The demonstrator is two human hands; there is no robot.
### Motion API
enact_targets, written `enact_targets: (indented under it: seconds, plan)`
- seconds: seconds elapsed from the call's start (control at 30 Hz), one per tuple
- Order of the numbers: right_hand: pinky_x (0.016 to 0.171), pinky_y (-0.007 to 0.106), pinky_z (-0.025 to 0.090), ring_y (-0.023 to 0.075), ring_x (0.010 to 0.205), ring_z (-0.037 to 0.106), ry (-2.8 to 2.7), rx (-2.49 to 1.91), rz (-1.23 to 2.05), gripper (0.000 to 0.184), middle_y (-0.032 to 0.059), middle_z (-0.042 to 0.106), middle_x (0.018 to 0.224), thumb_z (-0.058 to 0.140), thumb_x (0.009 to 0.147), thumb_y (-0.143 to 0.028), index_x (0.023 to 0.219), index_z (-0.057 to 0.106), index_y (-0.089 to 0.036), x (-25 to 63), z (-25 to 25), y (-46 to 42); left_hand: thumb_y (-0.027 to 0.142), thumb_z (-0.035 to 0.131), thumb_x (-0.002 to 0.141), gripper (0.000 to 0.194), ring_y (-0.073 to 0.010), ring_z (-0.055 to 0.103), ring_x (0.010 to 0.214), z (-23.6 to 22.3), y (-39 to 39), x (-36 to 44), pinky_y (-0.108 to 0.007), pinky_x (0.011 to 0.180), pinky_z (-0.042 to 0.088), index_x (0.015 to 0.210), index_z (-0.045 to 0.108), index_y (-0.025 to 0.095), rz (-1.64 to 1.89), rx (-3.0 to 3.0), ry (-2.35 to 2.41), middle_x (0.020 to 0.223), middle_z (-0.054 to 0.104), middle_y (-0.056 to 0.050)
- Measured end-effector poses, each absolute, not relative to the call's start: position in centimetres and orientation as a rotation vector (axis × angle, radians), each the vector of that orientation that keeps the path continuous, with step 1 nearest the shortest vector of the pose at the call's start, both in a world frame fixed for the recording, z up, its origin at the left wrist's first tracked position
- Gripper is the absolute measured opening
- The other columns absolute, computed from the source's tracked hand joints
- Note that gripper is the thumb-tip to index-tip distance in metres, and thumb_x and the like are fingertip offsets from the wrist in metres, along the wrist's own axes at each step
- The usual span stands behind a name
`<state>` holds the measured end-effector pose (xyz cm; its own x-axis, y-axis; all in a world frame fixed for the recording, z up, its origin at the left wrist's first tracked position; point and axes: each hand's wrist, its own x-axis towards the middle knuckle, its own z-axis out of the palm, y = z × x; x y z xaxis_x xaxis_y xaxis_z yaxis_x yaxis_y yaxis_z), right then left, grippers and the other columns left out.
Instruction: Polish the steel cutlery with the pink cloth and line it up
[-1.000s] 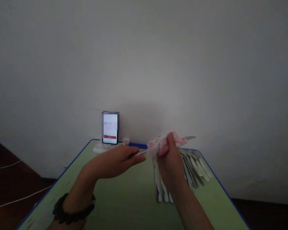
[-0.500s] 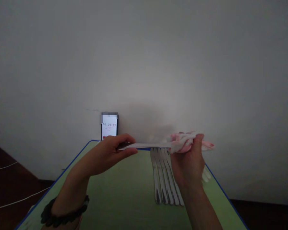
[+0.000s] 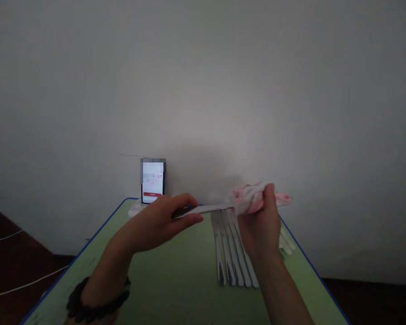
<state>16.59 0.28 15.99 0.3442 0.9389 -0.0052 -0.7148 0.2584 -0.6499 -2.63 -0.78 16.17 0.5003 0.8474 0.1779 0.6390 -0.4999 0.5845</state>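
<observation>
My left hand is closed around the handle end of a piece of silver cutlery, held nearly level above the table. A crumpled pink and white cloth wraps its other end, so the head is hidden. My right hand grips that cloth, thumb on top, and a pink loop sticks out to the right. Below and between the hands, several silver forks lie side by side, handles toward me. My right hand and forearm cover part of the rightmost ones.
A phone showing a timer leans on a white stand at the table's back left. Pale, slim objects lie right of my right hand. The green table has a blue edge and meets a grey wall.
My right hand and the cloth have shifted slightly left. The left hand has moved a little right and down, and the cutlery now tilts with its cloth end higher.
</observation>
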Motion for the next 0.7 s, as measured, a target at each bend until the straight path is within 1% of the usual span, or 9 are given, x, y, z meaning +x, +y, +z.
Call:
enact_targets:
  seconds: [0.07,0.13,0.23,0.3,0.4,0.47,0.57,0.63,0.7]
  plan:
    - [0.056,0.023,0.047,0.0092,0.048,0.057,-0.374,-0.58,1.127,0.037,-0.007,0.059,0.053,0.051,0.087,-0.047,0.063,0.055,-0.02,17.1,16.8,0.2,0.051,0.047,0.089,0.034,-0.0108,0.047,0.058,16.1,-0.8,-3.1,-0.021,0.054,0.034,0.094,0.059,0.019,0.648,2.294,1.226,0.069,0.055,0.003]
    - [0.056,0.023,0.047,0.0088,0.048,0.057,-0.353,-0.574,1.105,0.036,-0.0075,0.059,0.053,0.05,0.087,-0.047,0.065,0.055,-0.02,17.0,16.8,0.1,0.051,0.047,0.09,0.035,-0.011,0.048,0.059,16.2,-0.8,-3.0,-0.021,0.054,0.034,0.094,0.059,0.019,0.653,2.304,1.222,0.069,0.055,0.003]
    - [0.057,0.023,0.047,0.0098,0.053,0.059,-0.423,-0.636,1.128,0.035,-0.0064,0.062,0.059,0.057,0.08,-0.052,0.07,0.057,-0.019,15.7,15.3,-0.1,0.049,0.044,0.091,0.034,-0.0111,0.046,0.057,16.3,-0.9,-1.8,-0.022,0.053,0.032,0.092,0.058,0.018,0.617,2.337,1.208,0.066,0.053,0.003]
    - [0.059,0.024,0.048,0.0109,0.055,0.059,-0.522,-0.698,1.193,0.038,-0.0056,0.063,0.063,0.062,0.074,-0.056,0.075,0.059,-0.019,14.7,14.0,-0.2,0.044,0.043,0.093,0.03,-0.0111,0.045,0.055,16.4,-0.9,-0.9,-0.022,0.052,0.03,0.091,0.058,0.018,0.569,2.361,1.209,0.064,0.052,0.004]
    - [0.063,0.026,0.049,0.0131,0.063,0.061,-0.619,-0.713,1.25,0.039,-0.004,0.064,0.067,0.063,0.073,-0.057,0.078,0.059,-0.018,13.9,13.1,-0.3,0.039,0.043,0.093,0.026,-0.0115,0.045,0.055,16.4,-0.9,-0.3,-0.023,0.053,0.029,0.09,0.057,0.019,0.535,2.382,1.217,0.064,0.052,0.003]
    - [0.062,0.026,0.05,0.0137,0.064,0.062,-0.599,-0.697,1.253,0.037,-0.004,0.064,0.066,0.062,0.075,-0.056,0.078,0.059,-0.019,14.1,13.6,-0.3,0.042,0.043,0.093,0.027,-0.0115,0.046,0.056,16.4,-0.9,-0.6,-0.023,0.053,0.03,0.093,0.058,0.019,0.552,2.375,1.199,0.066,0.054,0.003]
    - [0.057,0.024,0.049,0.0108,0.055,0.061,-0.488,-0.638,1.19,0.029,-0.0061,0.064,0.063,0.057,0.082,-0.048,0.074,0.058,-0.021,15.8,15.3,0.0,0.048,0.043,0.092,0.033,-0.0111,0.046,0.057,16.2,-0.8,-1.6,-0.022,0.054,0.032,0.096,0.059,0.019,0.586,2.352,1.192,0.067,0.054,0.003]
    - [0.052,0.022,0.047,0.0088,0.047,0.057,-0.425,-0.586,1.148,0.034,-0.0073,0.059,0.055,0.048,0.087,-0.047,0.066,0.054,-0.021,17.3,16.3,0.3,0.05,0.045,0.091,0.035,-0.0111,0.046,0.057,16.1,-0.7,-2.2,-0.021,0.053,0.032,0.094,0.06,0.019,0.605,2.344,1.211,0.065,0.053,0.004]
    - [0.052,0.022,0.047,0.0084,0.047,0.057,-0.442,-0.559,1.05,0.034,-0.0082,0.058,0.054,0.05,0.086,-0.047,0.066,0.052,-0.021,18.4,16.9,0.5,0.051,0.045,0.091,0.036,-0.011,0.046,0.057,16.0,-0.6,-2.5,-0.021,0.054,0.033,0.094,0.06,0.019,0.615,2.332,1.218,0.065,0.053,0.004]
